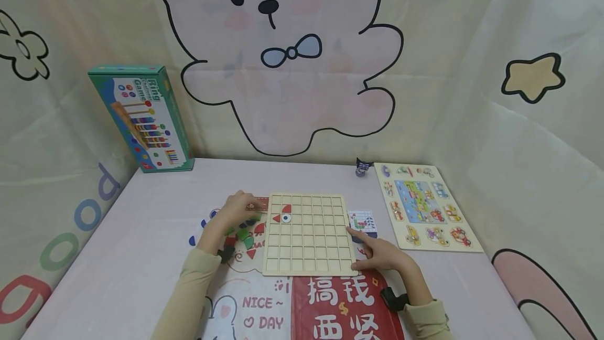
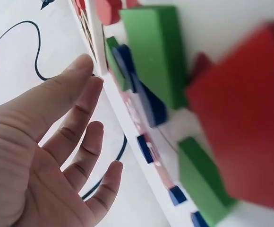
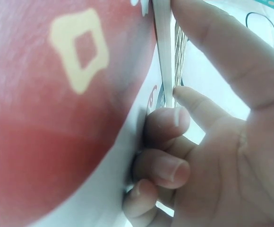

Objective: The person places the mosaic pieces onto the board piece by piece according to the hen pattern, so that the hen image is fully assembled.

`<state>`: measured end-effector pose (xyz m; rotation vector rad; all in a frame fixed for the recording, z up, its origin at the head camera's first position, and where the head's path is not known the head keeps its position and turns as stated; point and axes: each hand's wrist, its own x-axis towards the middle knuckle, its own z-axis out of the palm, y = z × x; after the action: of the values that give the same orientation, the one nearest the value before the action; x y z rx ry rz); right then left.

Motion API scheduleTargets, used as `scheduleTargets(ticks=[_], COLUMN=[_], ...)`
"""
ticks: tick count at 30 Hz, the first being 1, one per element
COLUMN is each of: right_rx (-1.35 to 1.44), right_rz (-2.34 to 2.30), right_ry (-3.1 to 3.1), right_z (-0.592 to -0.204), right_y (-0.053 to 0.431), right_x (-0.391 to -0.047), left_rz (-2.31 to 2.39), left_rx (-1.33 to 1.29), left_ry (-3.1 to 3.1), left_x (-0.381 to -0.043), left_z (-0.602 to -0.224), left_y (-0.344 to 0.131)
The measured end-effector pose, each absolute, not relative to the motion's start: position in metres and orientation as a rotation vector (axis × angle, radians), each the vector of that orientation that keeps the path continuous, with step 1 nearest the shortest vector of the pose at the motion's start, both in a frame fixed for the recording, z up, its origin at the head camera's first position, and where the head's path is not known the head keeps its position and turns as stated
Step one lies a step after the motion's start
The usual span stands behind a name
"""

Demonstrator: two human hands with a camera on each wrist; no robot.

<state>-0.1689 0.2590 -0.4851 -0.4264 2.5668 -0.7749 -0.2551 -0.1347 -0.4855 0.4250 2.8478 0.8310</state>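
Note:
A pale wooden grid board lies flat in the middle of the table. Two red pieces and a white tile with a blue dot sit in its upper left squares. My left hand hovers beside the board's upper left edge, thumb and index tips close together by that edge; nothing shows between them. Below it lie loose green blocks, red blocks and blue blocks. At the board's lower right, my right hand rests its extended thumb and index finger on the edge; its other fingers bend below.
A picture card lies right of the board, partly covered. Farther right is a wooden picture puzzle, with a small dark figurine behind. A green box stands at the back left. A printed mat lies under the board.

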Motion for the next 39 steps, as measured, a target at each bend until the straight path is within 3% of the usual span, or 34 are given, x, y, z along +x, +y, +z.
scheduleTargets(ticks=[39], right_rx=[-0.454], right_rz=[-0.77], right_ry=[2.572], right_z=[-0.487], right_y=[0.261], right_x=[-0.17], left_rz=[0.673], left_rx=[0.587], left_ry=[2.906], left_x=[-0.258], left_z=[-0.492], left_y=[-0.149])
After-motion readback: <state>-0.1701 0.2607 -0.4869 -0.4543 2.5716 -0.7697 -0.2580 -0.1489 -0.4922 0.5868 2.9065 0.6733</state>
